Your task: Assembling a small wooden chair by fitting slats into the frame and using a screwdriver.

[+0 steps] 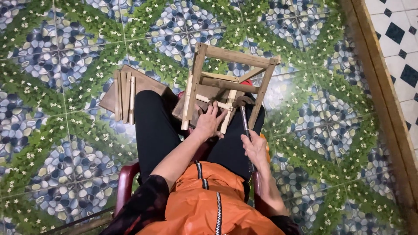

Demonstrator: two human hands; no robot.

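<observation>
— What's in front of me?

— Largest first: the patterned tile floor (pixel 65 130), then the wooden stool frame (pixel 226 82) propped on my lap, tilted away. A stack of wooden slats (pixel 124 98) lies on the floor just beside my left leg.

— And the grips?

— My left hand (pixel 209 124) rests open, fingers spread on a slat of the frame. My right hand (pixel 256 150) is clamped round the hammer (pixel 244 115) handle. The frame looks stiff and light; I'd hold it by a leg.

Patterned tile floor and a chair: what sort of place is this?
Probably a home floor used for woodwork: pebble-and-flower patterned floor tiles, a bare wooden stool frame on the seated person's lap, and loose wooden slats.
</observation>
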